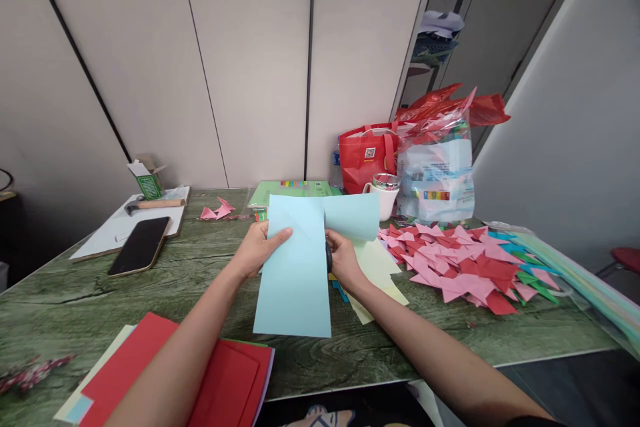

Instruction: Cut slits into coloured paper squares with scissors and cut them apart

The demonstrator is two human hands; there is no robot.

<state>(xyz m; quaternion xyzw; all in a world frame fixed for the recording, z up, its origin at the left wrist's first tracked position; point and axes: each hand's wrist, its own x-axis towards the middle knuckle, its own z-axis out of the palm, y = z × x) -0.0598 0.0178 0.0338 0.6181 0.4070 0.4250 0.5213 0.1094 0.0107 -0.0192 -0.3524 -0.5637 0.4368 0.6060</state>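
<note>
My left hand (257, 247) grips the left edge of a light blue sheet of paper (297, 273), thumb on the front face and fingers behind. At the sheet's right edge, my right hand (343, 255) is closed on a pair of scissors (329, 257); only a dark handle and a bit of blade show. A cut runs up along the paper, and the part right of it (355, 213) bends away to the side. Behind the right hand lie pale yellow paper pieces (383, 273).
Folded pink and red paper shapes (465, 260) are heaped at right. Coloured sheets (150, 347) lie under my left forearm. A phone (140, 245) and hammer (160, 203) rest at left. A white mug (384, 200), red bag (365, 157) and plastic bag (435, 180) stand behind.
</note>
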